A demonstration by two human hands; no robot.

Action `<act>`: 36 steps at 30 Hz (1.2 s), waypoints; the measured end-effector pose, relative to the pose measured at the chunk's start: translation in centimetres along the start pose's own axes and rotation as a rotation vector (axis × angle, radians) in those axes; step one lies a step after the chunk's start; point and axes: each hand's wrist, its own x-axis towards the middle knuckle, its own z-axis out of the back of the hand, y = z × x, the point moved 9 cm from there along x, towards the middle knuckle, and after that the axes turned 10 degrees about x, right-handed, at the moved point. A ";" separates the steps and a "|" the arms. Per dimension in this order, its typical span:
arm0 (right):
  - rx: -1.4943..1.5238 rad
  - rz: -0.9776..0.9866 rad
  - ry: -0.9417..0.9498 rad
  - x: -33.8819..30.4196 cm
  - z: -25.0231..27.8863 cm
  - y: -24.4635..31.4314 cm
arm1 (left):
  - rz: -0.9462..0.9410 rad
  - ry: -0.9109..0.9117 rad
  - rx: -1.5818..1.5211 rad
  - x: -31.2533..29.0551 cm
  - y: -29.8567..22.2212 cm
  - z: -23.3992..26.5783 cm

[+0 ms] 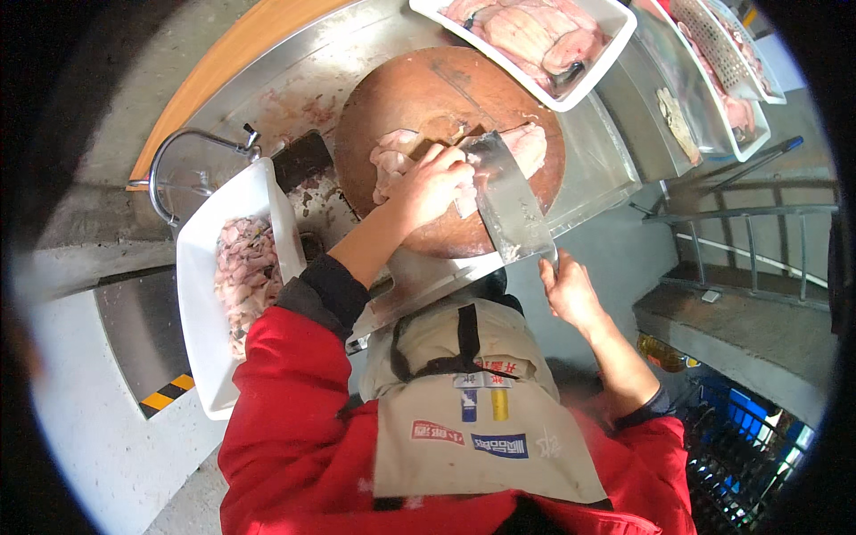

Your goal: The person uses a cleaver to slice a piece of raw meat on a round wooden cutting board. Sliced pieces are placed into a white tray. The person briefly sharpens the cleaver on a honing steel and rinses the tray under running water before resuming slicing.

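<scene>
On a round wooden chopping board (pixel 428 98) lie pale raw poultry pieces (pixel 528 147), some on each side of a broad cleaver (pixel 515 207). My right hand (pixel 571 290) is closed around the cleaver's handle, near the board's front edge. The blade slants across the board, its far end at the meat. My left hand (pixel 434 189) presses down on the meat with curled fingers, just left of the blade. Its fingertips are partly hidden, as is the meat beneath them.
A white tub of chopped meat (pixel 198 259) stands at the left, by a curved metal tap (pixel 156 169). Whole plucked birds fill another white tub (pixel 584 82) beyond the board. More meat containers (pixel 756 143) are at the far right, above a metal railing (pixel 753 254).
</scene>
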 end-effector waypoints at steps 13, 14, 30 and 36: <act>-0.035 0.361 -0.167 6.0 -1.8 7.3 | -0.085 0.130 0.025 0.2 1.4 -0.5; -0.030 0.377 -0.176 6.5 -2.1 7.7 | -0.091 0.115 0.040 0.1 1.2 -0.4; -0.085 0.195 -0.094 0.5 -4.0 0.6 | -0.067 -0.024 0.163 -2.1 0.7 -0.9; -0.178 0.151 -0.077 -5.3 -3.0 -4.4 | 0.048 -0.073 0.282 -2.3 0.9 0.6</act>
